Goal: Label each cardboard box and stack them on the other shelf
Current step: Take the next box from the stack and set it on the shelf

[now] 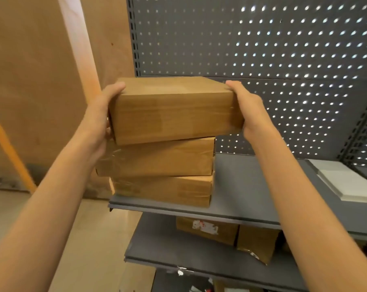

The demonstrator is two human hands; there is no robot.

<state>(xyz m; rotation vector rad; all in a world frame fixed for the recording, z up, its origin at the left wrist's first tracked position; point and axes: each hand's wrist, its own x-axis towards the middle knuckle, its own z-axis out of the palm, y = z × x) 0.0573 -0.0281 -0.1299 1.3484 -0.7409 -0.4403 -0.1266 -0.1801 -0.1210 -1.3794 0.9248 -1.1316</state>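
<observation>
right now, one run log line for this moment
left hand + right hand: grip brown cardboard box | over two-box stack | grey metal shelf

White flat panels (351, 182) on shelf's right end (stacked); perforated backboard (262, 39) behind.

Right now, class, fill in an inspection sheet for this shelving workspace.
Surface: grey upper shelf, perforated back panel.
Job's things: top box held over a stack of two boxes; contact unclear; no label visible on them.
Clutter: white boards at right; two boxes on the lower shelf, one bearing a torn label.
Hands: left hand and right hand grip the top box's ends.
Cables: nothing seen.
Surroundings: brown wall, tan floor.
</observation>
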